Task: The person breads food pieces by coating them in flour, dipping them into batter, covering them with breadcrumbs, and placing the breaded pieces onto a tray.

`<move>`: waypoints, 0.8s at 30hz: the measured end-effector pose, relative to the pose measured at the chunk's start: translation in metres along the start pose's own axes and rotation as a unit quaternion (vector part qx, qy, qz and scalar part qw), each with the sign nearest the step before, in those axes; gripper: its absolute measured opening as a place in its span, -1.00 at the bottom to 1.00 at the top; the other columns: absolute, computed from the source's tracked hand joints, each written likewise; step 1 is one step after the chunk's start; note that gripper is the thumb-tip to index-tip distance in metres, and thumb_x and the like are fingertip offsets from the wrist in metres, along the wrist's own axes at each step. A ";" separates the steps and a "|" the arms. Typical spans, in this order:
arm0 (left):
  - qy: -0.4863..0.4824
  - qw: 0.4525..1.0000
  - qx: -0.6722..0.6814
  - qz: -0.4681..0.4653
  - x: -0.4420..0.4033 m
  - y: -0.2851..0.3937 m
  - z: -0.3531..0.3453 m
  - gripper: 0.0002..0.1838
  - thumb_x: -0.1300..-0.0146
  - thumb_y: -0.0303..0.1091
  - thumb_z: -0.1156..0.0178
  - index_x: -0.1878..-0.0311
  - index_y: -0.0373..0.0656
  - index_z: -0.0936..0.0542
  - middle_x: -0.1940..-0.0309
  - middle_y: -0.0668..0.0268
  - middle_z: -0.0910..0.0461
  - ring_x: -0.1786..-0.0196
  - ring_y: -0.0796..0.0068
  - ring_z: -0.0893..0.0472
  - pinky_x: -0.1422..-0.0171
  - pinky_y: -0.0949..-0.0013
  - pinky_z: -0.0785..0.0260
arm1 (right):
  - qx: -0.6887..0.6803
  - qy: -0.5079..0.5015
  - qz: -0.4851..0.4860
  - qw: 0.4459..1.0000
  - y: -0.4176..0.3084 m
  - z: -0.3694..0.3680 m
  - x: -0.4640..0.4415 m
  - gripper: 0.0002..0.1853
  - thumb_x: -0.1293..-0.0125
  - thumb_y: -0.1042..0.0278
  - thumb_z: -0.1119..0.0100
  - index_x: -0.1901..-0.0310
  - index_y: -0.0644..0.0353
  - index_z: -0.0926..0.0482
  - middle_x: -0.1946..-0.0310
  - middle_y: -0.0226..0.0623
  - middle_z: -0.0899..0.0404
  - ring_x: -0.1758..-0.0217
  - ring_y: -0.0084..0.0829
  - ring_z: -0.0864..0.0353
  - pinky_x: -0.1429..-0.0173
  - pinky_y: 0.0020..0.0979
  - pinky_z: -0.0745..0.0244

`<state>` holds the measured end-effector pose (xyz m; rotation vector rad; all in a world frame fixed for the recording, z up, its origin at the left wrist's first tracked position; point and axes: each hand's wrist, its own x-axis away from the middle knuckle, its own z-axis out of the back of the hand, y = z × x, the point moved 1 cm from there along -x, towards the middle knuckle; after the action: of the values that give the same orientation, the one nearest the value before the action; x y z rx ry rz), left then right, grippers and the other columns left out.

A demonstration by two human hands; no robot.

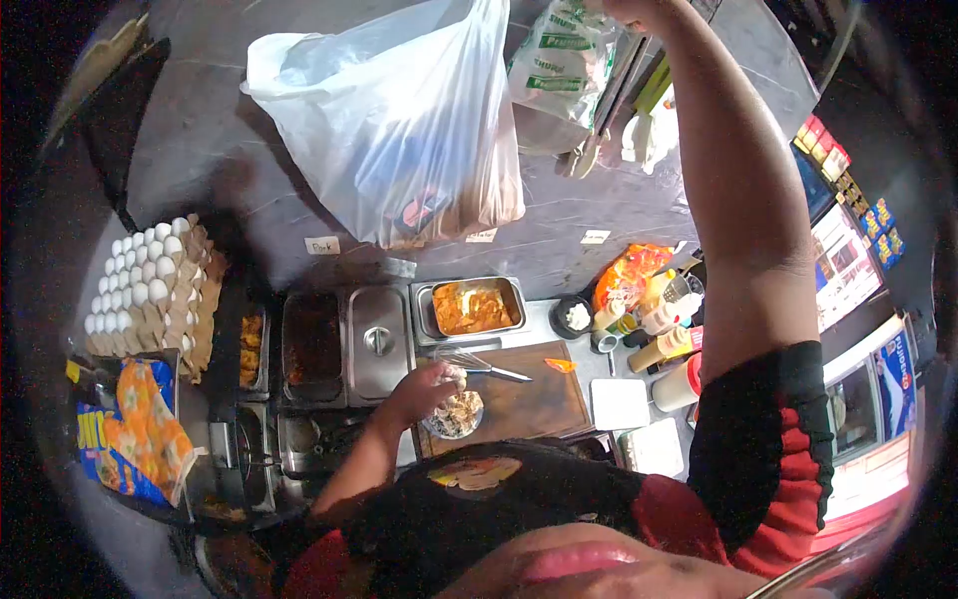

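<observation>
My left hand (427,391) is curled over a small bowl of brown and whitish food (457,414), and a pale thing I cannot make out shows at its fingers. The bowl rests on the left part of a dark wooden cutting board (534,399). Just beside that hand, a whisk (479,365) lies across the board. My right arm stretches far up, with my right hand (635,14) closed at the top edge of the view. Right by it hangs a clear plastic bag with green print (564,60). What the right fingers hold, if anything, is hidden.
A large white plastic bag (399,130) stands at the back. Egg trays (150,285) are stacked at left, near steel pans and a lidded container (378,344). An orange-food pan (474,307) sits behind the board; sauce bottles (669,349) crowd the right.
</observation>
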<state>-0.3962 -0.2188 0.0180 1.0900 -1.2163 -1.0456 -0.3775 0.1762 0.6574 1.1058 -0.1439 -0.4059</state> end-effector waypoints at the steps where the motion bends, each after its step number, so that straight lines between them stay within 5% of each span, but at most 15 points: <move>1: 0.001 1.000 -0.001 -0.001 0.002 0.004 0.000 -0.45 -0.53 0.03 -0.36 -0.33 -0.21 -0.64 -0.14 0.23 -0.75 -0.09 0.36 -0.72 -0.17 0.20 -0.66 | -0.237 0.003 -0.130 0.963 -0.013 0.025 0.029 -0.80 -0.37 0.29 -0.39 0.09 0.20 -0.82 0.22 -0.10 -0.83 0.14 -0.16 -0.84 0.07 -0.14 -0.77; 2: 0.007 1.000 0.019 0.010 0.005 0.010 -0.001 -0.50 -0.53 -0.03 -0.36 -0.30 -0.22 -0.64 -0.10 0.22 -0.75 -0.06 0.37 -0.72 -0.15 0.20 -0.64 | -0.456 0.008 -0.252 0.854 -0.017 0.034 0.044 -0.78 -0.39 0.28 -0.39 0.07 0.22 -0.82 0.23 -0.09 -0.83 0.15 -0.21 -0.84 0.07 -0.16 -0.77; 5: 0.010 0.997 0.069 0.031 0.013 0.025 -0.003 -0.60 -0.55 -0.14 -0.34 -0.26 -0.21 -0.63 -0.04 0.21 -0.75 0.03 0.41 -0.72 -0.08 0.24 -0.62 | -0.359 0.007 -0.139 0.923 0.020 0.003 0.030 -0.74 -0.46 0.26 -0.35 -0.01 0.27 -0.79 0.19 -0.09 -0.81 0.16 -0.25 -0.80 0.09 -0.17 -0.77; 8: 0.002 1.000 0.031 0.001 0.014 0.032 -0.003 -0.61 -0.56 -0.15 -0.33 -0.25 -0.22 -0.63 -0.03 0.22 -0.75 0.03 0.42 -0.71 -0.09 0.25 -0.63 | -0.413 0.025 -0.107 0.904 0.032 -0.002 0.036 -0.70 -0.48 0.22 -0.34 -0.08 0.23 -0.77 0.12 -0.08 -0.81 0.18 -0.20 -0.78 0.10 -0.11 -0.75; 11: -0.003 0.998 0.069 0.006 0.006 0.018 -0.004 -0.60 -0.56 -0.11 -0.34 -0.24 -0.21 -0.64 -0.01 0.26 -0.74 0.02 0.47 -0.70 -0.06 0.26 -0.61 | -0.573 0.063 -0.262 0.774 -0.010 0.053 0.088 -0.71 -0.52 0.28 -0.29 -0.14 0.22 -0.75 0.20 -0.16 -0.78 0.29 -0.26 -0.70 0.22 -0.15 -0.68; 14: -0.004 0.996 0.081 0.024 0.011 0.034 -0.006 -0.59 -0.54 -0.10 -0.36 -0.22 -0.21 -0.66 0.03 0.28 -0.75 0.07 0.48 -0.68 -0.04 0.27 -0.60 | -0.676 -0.001 -0.223 0.702 0.037 -0.014 0.038 -0.71 -0.54 0.36 -0.22 -0.21 0.18 -0.72 0.34 -0.27 -0.69 0.38 -0.36 -0.61 0.31 -0.18 -0.57; 17: -0.010 0.997 0.069 0.024 0.010 0.035 -0.007 -0.60 -0.53 -0.11 -0.36 -0.21 -0.22 -0.67 0.05 0.28 -0.75 0.11 0.48 -0.68 -0.03 0.27 -0.60 | -0.559 0.031 -0.073 0.825 0.046 -0.036 0.020 -0.74 -0.58 0.35 -0.12 -0.14 0.15 -0.74 0.43 -0.36 -0.58 0.43 -0.44 -0.53 0.35 -0.20 -0.48; 20: -0.011 0.997 0.060 0.039 0.003 0.026 -0.007 -0.60 -0.53 -0.12 -0.36 -0.21 -0.23 -0.67 0.05 0.28 -0.76 0.12 0.49 -0.68 -0.03 0.28 -0.61 | -0.583 0.043 -0.147 0.798 0.025 -0.001 0.051 -0.76 -0.58 0.38 -0.09 -0.07 0.14 -0.75 0.44 -0.39 -0.54 0.45 -0.44 -0.52 0.34 -0.18 -0.47; 23: -0.007 0.998 0.062 0.027 0.003 0.033 -0.008 -0.59 -0.53 -0.12 -0.36 -0.22 -0.24 -0.68 0.04 0.27 -0.76 0.13 0.49 -0.67 -0.03 0.27 -0.61 | -0.720 -0.024 -0.091 0.688 0.042 -0.014 0.046 -0.75 -0.60 0.38 -0.07 -0.07 0.13 -0.77 0.41 -0.40 -0.57 0.42 -0.43 -0.53 0.33 -0.13 -0.47; 24: -0.002 0.999 0.051 0.016 0.005 0.038 -0.009 -0.59 -0.53 -0.12 -0.36 -0.22 -0.24 -0.68 0.04 0.27 -0.76 0.12 0.49 -0.67 -0.03 0.27 -0.61 | -0.717 -0.013 -0.095 0.690 0.047 -0.020 0.043 -0.74 -0.61 0.36 -0.08 -0.09 0.14 -0.76 0.38 -0.39 -0.60 0.38 -0.41 -0.57 0.28 -0.11 -0.51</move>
<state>-0.3860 -0.2167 0.0558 1.1433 -1.2992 -0.9695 -0.3199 0.1940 0.6868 -0.4743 0.2644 -0.5455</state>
